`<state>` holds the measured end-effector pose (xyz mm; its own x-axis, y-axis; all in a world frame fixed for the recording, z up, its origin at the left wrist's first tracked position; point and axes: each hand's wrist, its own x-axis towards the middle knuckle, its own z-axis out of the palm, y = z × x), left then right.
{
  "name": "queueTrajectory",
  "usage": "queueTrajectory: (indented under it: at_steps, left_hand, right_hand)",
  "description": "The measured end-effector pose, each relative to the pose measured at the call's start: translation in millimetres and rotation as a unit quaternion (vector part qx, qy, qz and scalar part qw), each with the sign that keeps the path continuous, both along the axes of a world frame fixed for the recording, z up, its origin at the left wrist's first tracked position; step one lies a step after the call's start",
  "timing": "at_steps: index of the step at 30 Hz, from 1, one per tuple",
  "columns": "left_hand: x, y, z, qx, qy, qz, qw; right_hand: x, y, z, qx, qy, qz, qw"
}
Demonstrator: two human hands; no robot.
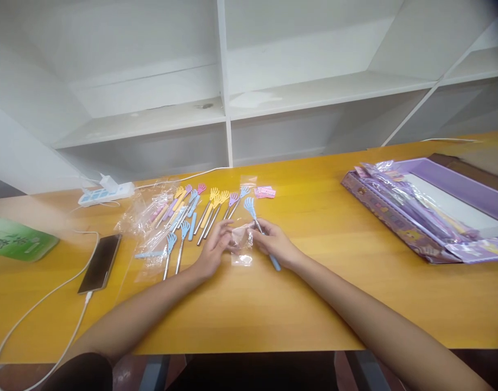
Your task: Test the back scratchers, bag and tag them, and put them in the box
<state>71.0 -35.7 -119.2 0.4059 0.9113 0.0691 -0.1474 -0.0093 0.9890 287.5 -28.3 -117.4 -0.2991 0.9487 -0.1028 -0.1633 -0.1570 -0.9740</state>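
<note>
My right hand (275, 243) is closed round a blue back scratcher (250, 207), whose claw head points away from me and whose blue handle end sticks out below the palm. Between my two hands lies a small clear plastic bag (242, 245). The curled fingers of my left hand (214, 247) are at the bag's left edge and seem to pinch it. Left of that hand, several loose back scratchers with yellow (214, 194), purple (233, 199) and blue (185, 229) claw heads lie on the table. Small pink cards (265, 192) rest beyond my hands.
A purple box (395, 228) holding bagged items stands at the right. On the left are crumpled clear bags (140, 209), a phone (100, 264) on a white cable, a power strip (106, 194) and a green package (20, 239). White shelving (228, 108) rises behind the table.
</note>
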Motion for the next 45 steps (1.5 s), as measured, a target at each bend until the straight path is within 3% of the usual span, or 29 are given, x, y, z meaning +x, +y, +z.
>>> queueTrajectory:
  at_steps: [2,6,10,13,17,20,30,38,45]
  left_hand:
    - [0.1,5.5,-1.3,-0.031,-0.049,0.021,0.998]
    - [0.9,12.4,2.4,-0.152,-0.121,-0.008,0.981]
    - [1.5,12.1,9.1,-0.161,-0.213,0.021,0.964]
    - [0.5,11.6,10.3,-0.179,-0.26,0.042,0.948]
    - [-3.0,10.1,10.4,-0.206,-0.237,-0.013,0.949]
    - [-5.6,8.1,12.7,-0.201,-0.205,-0.051,0.956]
    - [-5.9,11.6,15.3,-0.143,-0.196,-0.06,0.968]
    - [-9.0,17.5,12.0,-0.126,-0.179,0.033,0.975]
    - [-9.5,18.8,9.0,-0.079,-0.166,0.025,0.983]
  right_hand:
    - [4.4,0.1,6.0,0.007,-0.01,0.037,0.999]
    - [10.0,-2.4,15.3,0.033,-0.01,0.091,0.995]
    - [10.2,-4.9,15.1,0.008,-0.021,0.129,0.991]
    - [10.3,-4.3,12.2,-0.003,-0.013,0.122,0.992]
    - [12.6,-2.8,10.4,-0.013,-0.003,0.146,0.989]
    - [13.6,-2.7,9.7,-0.004,-0.004,0.156,0.988]
    - [16.6,0.1,15.0,-0.02,-0.038,0.147,0.988]
    - [28.0,11.4,11.1,-0.025,-0.008,0.076,0.997]
    - [45.8,15.6,15.6,-0.043,-0.003,0.18,0.983]
